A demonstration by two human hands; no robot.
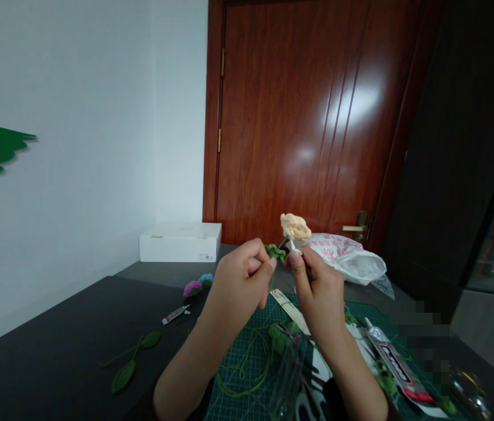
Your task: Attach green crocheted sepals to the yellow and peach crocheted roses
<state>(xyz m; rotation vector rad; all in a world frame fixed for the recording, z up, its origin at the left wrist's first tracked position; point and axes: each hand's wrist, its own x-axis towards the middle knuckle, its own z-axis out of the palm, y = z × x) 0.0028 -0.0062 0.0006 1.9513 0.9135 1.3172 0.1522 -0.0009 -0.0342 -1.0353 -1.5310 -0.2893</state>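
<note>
A cream crocheted flower (296, 227) is held up over the table on a thin green stem. My left hand (253, 272) is closed in a pinch on the flower's stem, right beside a green crocheted piece (275, 253). My right hand (314, 275) is closed around a small glue tube whose white nozzle (292, 245) points up toward the underside of the flower. Most of that tube is hidden by the fingers, and I cannot tell whether its tip touches the flower.
A green cutting mat (253, 336) bears green yarn (268, 356), scissors (306, 403) and a large glue tube (398, 368). Leftward lie a leaf sprig (124, 374), a small tube (174, 314) and a purple flower (193, 288). Behind are a white box (179, 242) and a plastic bag (343, 257).
</note>
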